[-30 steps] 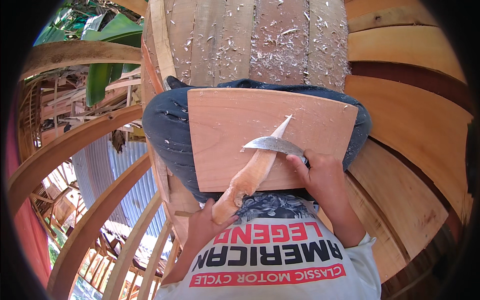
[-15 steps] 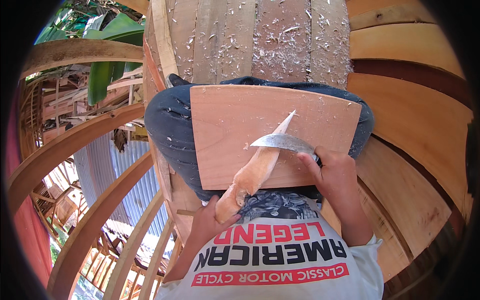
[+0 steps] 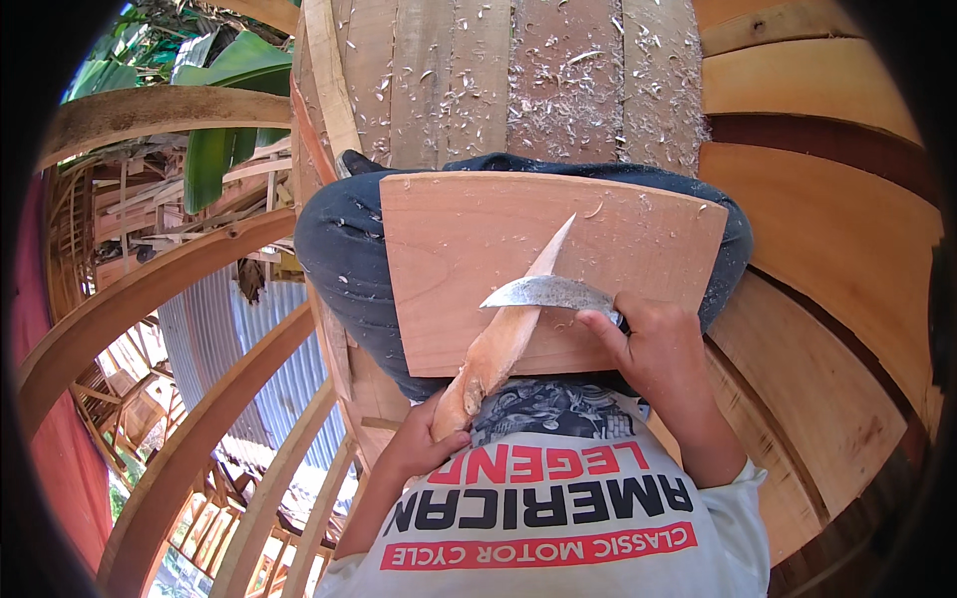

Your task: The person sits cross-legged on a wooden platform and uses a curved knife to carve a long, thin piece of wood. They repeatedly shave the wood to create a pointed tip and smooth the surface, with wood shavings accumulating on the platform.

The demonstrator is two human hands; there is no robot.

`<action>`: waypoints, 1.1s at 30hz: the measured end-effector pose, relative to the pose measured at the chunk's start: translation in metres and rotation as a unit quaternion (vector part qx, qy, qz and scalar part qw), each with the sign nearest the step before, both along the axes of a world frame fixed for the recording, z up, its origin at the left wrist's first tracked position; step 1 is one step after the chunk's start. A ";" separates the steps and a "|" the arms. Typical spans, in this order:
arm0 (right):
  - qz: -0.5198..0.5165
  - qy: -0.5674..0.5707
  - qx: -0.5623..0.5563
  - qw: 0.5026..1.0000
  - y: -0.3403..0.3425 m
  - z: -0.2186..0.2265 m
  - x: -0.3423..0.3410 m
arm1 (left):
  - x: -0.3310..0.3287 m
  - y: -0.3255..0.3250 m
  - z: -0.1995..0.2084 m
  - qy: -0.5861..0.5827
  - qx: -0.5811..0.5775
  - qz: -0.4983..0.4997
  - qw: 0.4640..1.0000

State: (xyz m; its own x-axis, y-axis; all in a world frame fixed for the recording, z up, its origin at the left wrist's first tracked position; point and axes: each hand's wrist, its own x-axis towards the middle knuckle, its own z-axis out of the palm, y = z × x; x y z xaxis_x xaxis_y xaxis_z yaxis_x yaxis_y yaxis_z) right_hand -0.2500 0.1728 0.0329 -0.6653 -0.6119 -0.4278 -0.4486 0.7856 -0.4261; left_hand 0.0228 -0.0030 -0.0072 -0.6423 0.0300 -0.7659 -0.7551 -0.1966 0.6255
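Note:
A pale piece of wood (image 3: 495,351), cut to a sharp point at its far end, slants across a flat wooden board (image 3: 439,249) on my lap. My left hand (image 3: 421,439) is closed round its thick near end, close to my shirt. In my right hand (image 3: 653,339) is a knife with a curved blade (image 3: 551,292); the fingers wrap its handle, which is mostly hidden. The blade lies across the middle of the piece of wood, its tip toward the left. A small curl of shaving (image 3: 595,211) rests on the board beyond the point.
My crossed legs (image 3: 349,269) are under the board. Wood shavings litter the plank floor (image 3: 478,90) ahead. Curved wooden ribs (image 3: 169,289) stand at the left, with corrugated metal sheets (image 3: 269,339) beyond them. Broad curved planks (image 3: 817,219) rise at the right.
The knife and my right hand have moved left and slightly nearer to me along the piece of wood. The piece's pointed end has shifted a little to the left.

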 end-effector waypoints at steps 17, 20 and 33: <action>-0.124 0.050 -0.006 0.991 0.001 -0.009 -0.027 | 0.018 -0.006 -0.022 0.068 0.112 0.029 0.991; -0.043 0.027 -0.043 0.998 -0.003 0.002 -0.009 | 0.023 -0.013 -0.032 0.069 0.141 0.012 0.987; -0.008 0.022 -0.065 0.998 -0.011 -0.011 0.003 | 0.020 -0.012 -0.035 0.079 0.144 0.033 0.986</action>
